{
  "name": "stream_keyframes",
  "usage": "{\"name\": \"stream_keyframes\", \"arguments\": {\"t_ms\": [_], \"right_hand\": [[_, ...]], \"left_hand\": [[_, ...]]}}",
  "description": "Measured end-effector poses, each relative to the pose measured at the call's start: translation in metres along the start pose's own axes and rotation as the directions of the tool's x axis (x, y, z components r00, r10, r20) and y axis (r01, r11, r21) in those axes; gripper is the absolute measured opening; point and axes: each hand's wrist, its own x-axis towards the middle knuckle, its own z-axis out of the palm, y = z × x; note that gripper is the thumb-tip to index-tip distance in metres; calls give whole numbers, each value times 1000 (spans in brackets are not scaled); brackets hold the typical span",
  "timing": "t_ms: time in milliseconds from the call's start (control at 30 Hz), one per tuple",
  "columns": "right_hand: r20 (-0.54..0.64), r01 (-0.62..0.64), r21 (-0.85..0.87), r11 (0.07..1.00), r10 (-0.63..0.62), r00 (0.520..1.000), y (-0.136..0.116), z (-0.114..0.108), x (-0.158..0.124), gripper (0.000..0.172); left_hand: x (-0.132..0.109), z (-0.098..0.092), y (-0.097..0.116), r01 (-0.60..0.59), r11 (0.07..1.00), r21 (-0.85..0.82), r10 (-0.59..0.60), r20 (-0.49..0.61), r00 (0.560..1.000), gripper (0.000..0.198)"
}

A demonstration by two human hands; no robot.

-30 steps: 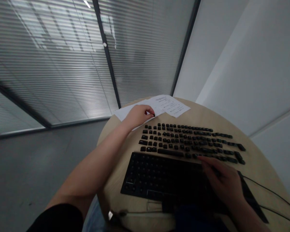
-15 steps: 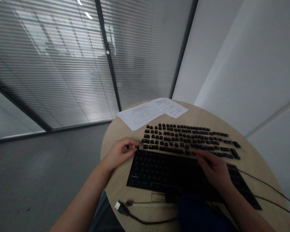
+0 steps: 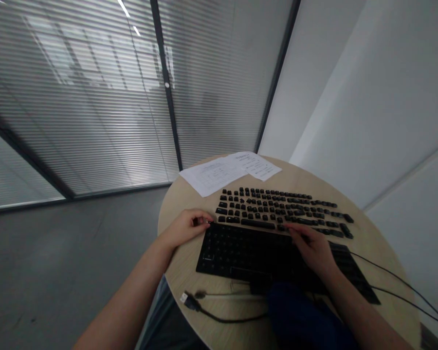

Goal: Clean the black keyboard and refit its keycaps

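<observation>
A black keyboard base (image 3: 248,250) with its keycaps off lies on a round wooden table (image 3: 365,238). Beyond it, the loose black keycaps (image 3: 281,210) are laid out in rows. My left hand (image 3: 188,226) sits at the base's far left corner, fingers pinched on a small black keycap (image 3: 204,221). My right hand (image 3: 314,248) rests on the right half of the base, fingers curled downward against it; nothing shows in them.
Two printed sheets (image 3: 229,170) lie at the table's far edge. A black USB cable (image 3: 208,311) trails along the near edge, and another cable (image 3: 405,287) runs off to the right. A glass wall with blinds stands behind.
My left hand came back from the papers with a small keycap and now sits at the keyboard base's far left corner. The right hand has hardly moved.
</observation>
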Motion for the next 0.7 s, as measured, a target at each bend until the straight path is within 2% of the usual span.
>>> {"name": "stream_keyframes", "arguments": {"t_ms": [333, 467, 700], "right_hand": [[40, -4, -7, 1000, 4, 999, -8, -8, 1, 29], [64, 15, -35, 999, -13, 998, -3, -9, 1, 27], [90, -49, -59, 997, 55, 994, 0, -8, 2, 30]], "left_hand": [[2, -3, 6, -106, 994, -29, 107, 29, 994, 12], [1, -4, 8, -105, 994, 9, 105, 25, 994, 13], [-1, -6, 10, -79, 993, 86, 76, 34, 996, 14]]}}
